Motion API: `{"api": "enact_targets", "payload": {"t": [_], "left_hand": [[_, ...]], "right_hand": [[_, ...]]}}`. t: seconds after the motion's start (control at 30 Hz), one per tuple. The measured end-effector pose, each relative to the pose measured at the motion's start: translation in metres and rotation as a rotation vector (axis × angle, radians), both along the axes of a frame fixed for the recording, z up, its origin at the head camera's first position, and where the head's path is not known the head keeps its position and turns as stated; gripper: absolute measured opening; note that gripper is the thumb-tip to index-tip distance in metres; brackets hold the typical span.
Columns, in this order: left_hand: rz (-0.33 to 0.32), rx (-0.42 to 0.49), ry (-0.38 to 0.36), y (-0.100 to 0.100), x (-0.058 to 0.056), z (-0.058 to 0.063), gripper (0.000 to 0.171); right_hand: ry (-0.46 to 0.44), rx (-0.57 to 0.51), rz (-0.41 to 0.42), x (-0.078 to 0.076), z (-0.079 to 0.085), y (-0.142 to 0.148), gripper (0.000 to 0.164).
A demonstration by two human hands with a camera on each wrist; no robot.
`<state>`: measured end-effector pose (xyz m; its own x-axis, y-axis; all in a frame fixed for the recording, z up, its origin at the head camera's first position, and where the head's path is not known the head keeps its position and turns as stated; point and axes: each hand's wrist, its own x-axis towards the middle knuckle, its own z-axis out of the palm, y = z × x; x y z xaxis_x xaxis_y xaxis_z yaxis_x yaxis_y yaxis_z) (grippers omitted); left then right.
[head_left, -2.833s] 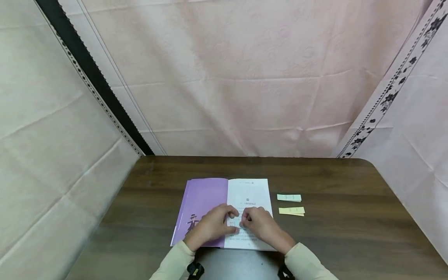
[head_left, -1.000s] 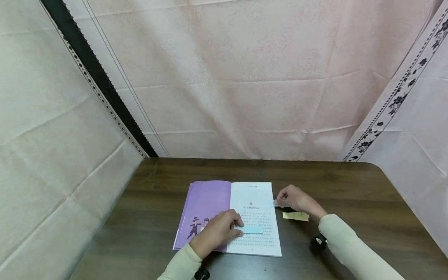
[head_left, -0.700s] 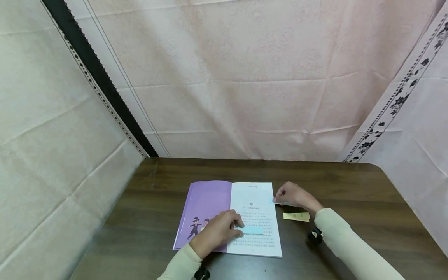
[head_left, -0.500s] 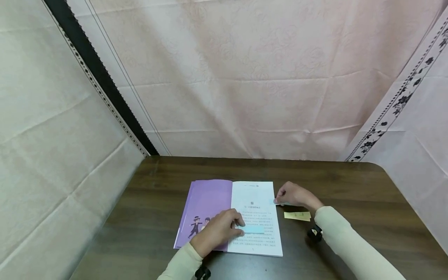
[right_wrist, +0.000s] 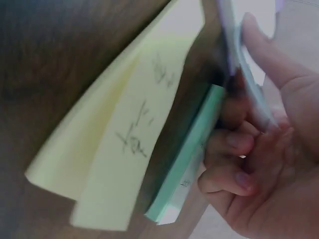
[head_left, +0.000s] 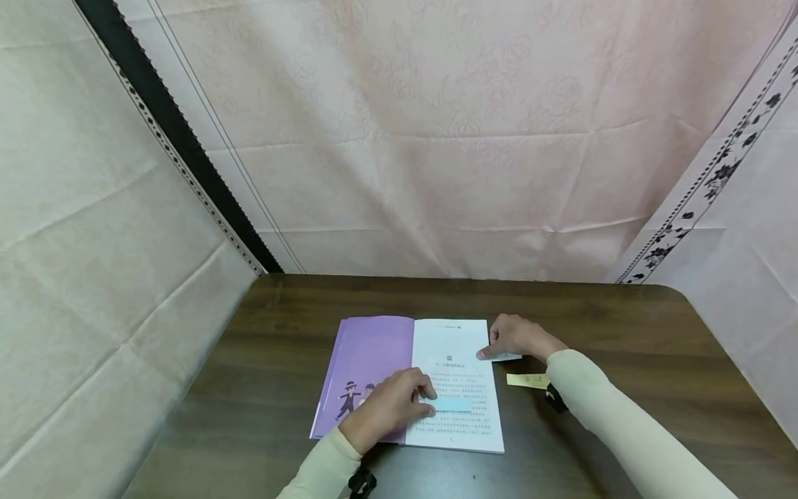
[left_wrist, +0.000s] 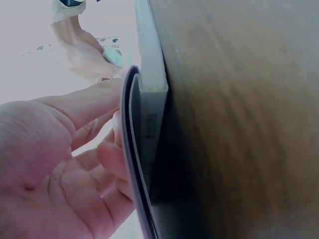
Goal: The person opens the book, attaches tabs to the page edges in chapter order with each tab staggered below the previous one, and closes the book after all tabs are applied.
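Note:
An open book lies with its purple inside cover point(head_left: 377, 346) at left and a printed white page point(head_left: 449, 433) at right. Across the page's lower half is a light-blue sticky note strip point(head_left: 453, 405). My left hand point(head_left: 395, 404) rests over the book's fold, thumb and forefinger apart at the strip's left end. At the page's right edge, my right hand point(head_left: 517, 335) pinches a pale sticky note strip point(right_wrist: 255, 94) between thumb and finger. Close by that hand, a green sticky note pad point(right_wrist: 187, 159) sits on the table.
A yellow sticky note pad point(head_left: 526, 380) with handwriting lies right of the book, partly under the right wrist. The brown wooden table point(head_left: 249, 416) extends around the book. Pale cloth point(head_left: 436, 173) hangs behind and at both sides.
Earlier both hands were over the page. The blue strip now shows on it. My right hand went right to the pads, then slightly back left with a strip; my left hand stays nearly still.

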<state>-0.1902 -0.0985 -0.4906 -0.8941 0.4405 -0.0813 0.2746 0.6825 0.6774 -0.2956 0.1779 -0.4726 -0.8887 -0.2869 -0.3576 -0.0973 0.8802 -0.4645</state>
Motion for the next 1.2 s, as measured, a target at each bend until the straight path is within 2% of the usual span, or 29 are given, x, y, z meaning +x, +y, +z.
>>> {"api": "enact_targets", "payload": {"t": [0.07,0.13,0.33,0.43,0.5,0.6,0.67,0.8,0.9,1.0,1.1,1.2], "left_hand": [[0.000,0.002,0.002,0.001,0.000,0.000,0.018],[0.003,0.003,0.000,0.001,0.000,0.000,0.018],[0.002,0.011,0.001,0.001,-0.001,0.001,0.019],[0.004,0.010,-0.001,0.001,-0.001,0.002,0.019],[0.005,0.006,-0.002,0.002,-0.001,0.002,0.019],[0.007,0.001,-0.001,0.002,0.000,0.002,0.019],[0.013,-0.002,-0.003,0.002,0.000,0.003,0.019],[0.035,-0.025,0.014,0.004,0.002,0.002,0.019],[0.041,-0.045,0.049,0.004,0.004,0.002,0.018],[0.035,-0.045,0.080,0.003,0.006,0.002,0.016],[0.027,-0.032,0.102,0.003,0.007,0.000,0.015],[0.022,-0.023,0.123,0.003,0.008,-0.002,0.016]], "right_hand": [[0.014,0.040,0.008,-0.003,0.000,0.000,0.044],[-0.001,0.035,0.008,-0.005,0.000,0.001,0.045],[-0.057,-0.088,0.046,-0.005,0.000,0.016,0.040],[-0.047,-0.155,0.073,-0.003,0.001,0.025,0.036],[-0.013,-0.188,0.062,0.002,0.003,0.029,0.034],[0.068,-0.207,0.030,0.013,0.012,0.028,0.029],[0.128,-0.198,0.037,0.024,0.018,0.022,0.024],[0.213,-0.209,0.113,0.052,0.024,0.000,0.011],[0.226,-0.221,0.174,0.075,0.020,-0.019,0.007],[0.224,-0.210,0.229,0.091,0.011,-0.035,0.016],[0.264,-0.183,0.286,0.101,0.000,-0.046,0.021],[0.348,-0.148,0.330,0.107,-0.008,-0.052,0.023]]}}
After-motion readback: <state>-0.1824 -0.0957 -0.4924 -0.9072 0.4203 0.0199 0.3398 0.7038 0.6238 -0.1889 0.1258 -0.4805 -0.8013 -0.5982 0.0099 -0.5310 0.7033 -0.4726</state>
